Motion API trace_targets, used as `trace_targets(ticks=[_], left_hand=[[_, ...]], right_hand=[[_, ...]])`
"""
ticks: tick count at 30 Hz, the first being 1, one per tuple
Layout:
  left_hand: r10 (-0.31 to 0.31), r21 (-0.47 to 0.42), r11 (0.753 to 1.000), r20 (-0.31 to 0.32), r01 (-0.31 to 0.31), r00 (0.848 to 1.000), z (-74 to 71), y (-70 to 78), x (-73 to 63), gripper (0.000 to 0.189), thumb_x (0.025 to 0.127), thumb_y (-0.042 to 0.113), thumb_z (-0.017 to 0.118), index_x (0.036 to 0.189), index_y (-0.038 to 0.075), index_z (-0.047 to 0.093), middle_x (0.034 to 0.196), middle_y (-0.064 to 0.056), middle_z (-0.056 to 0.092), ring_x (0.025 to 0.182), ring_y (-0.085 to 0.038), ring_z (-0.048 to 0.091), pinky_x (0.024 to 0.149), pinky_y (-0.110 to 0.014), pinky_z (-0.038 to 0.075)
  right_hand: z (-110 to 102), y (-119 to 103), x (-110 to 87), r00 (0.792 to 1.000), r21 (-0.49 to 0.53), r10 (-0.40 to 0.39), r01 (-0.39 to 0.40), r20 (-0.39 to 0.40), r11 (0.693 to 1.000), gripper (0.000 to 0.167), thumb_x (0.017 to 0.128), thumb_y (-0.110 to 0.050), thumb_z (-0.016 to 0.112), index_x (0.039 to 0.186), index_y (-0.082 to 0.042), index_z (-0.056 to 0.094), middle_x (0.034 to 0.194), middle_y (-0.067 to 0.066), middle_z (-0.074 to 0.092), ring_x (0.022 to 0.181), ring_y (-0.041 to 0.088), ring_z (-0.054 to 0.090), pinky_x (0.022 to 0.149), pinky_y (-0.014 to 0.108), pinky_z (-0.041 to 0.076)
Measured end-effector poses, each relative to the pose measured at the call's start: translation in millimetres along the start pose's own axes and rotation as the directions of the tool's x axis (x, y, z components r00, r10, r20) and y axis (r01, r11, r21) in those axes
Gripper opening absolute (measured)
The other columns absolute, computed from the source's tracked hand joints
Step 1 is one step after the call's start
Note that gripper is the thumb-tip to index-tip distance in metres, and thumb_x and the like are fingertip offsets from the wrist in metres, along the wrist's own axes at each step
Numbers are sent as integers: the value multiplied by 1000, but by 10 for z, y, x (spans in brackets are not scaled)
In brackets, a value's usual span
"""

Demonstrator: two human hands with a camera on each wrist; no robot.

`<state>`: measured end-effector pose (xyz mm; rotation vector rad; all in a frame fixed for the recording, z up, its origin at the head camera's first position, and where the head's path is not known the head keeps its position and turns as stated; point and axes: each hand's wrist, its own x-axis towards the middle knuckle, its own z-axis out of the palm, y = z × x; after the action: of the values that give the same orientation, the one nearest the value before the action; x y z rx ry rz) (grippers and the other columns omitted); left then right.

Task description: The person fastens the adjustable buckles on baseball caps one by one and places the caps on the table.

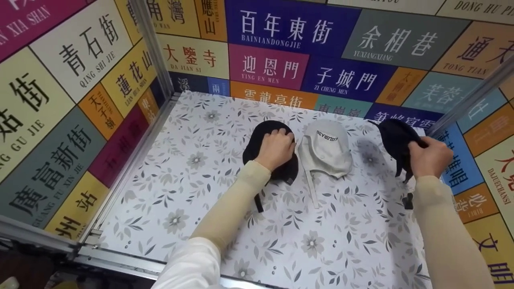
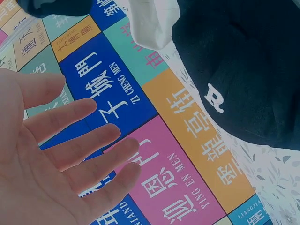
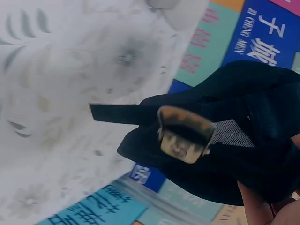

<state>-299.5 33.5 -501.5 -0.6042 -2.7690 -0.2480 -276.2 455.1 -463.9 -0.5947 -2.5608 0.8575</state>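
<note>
My left hand [image 1: 276, 149] hovers over a black cap [image 1: 257, 136] lying on the patterned tabletop. Seen from the left wrist, that hand [image 2: 70, 150] has its fingers extended and slightly spread, with a gap between them and the cap, which bears a small white letter [image 2: 215, 98]. At the right side, my right hand [image 1: 430, 157] grips a dark cap [image 1: 395, 136] by its edge, raised off the table. Its strap and metal buckle [image 3: 180, 149] hang toward the camera in the right wrist view. Between the two lies a pale cap [image 1: 327, 146] with dark lettering and a trailing strap.
A white tabletop [image 1: 176, 192] with grey flowers and leaves lies under the caps. Colourful sign-printed panels [image 1: 269, 66] rise at the back and both sides. Metal frame posts [image 1: 154, 52] stand at the corners, and a metal rail [image 1: 120, 257] borders the front edge.
</note>
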Motion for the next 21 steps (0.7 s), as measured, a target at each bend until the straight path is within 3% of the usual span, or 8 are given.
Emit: trace_targets(ticks=[13,21], left_hand=[[-28,-11,1000,9,28,1000,44,-52,20,31,100,36,57,119,13,68,112,-11,66,96,-32,64,78,-49,52],[-53,-6,999,-43,53,998,-16,-105,66,28,99,36,58,114,14,68,107,-10,66,92,-31,64,75,-48,52]], right_hand=[[-151,-743,10,985,9,-174,174,2,985,45,96,-38,59,133,-12,67,132,14,64,124,32,56,105,46,42],[-263,-1313,-87,940,-28,-339,338,-33,941,36,92,-27,60,116,-7,76,110,16,73,101,33,64,88,46,47]])
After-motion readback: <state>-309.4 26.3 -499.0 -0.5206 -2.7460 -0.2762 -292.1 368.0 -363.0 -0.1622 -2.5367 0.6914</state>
